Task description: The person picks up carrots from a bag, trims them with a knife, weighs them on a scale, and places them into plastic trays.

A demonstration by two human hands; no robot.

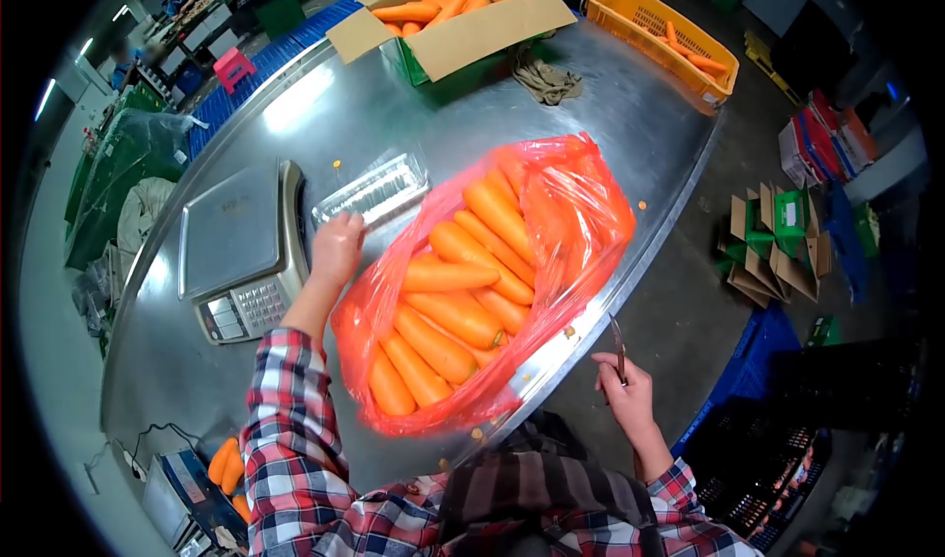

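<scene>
Our left hand (338,247) touches the clear tray (374,191) by the scale (236,242) on the shiny metal table (630,134); we cannot tell if it grips. Our right hand (625,395) holds a thin knife (618,348) past the edge, over the grey floor (679,311).

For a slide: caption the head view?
Left hand at clear tray beside bagged carrots; right hand holds a knife.

Your shirt (295,503): plaid in red, white and dark blue | your left sleeve (281,400): long, cuffed | your right sleeve (689,498): same plaid | your front (536,478): darker brown-black plaid cloth | your left hand (338,247), right hand (624,388): bare
</scene>
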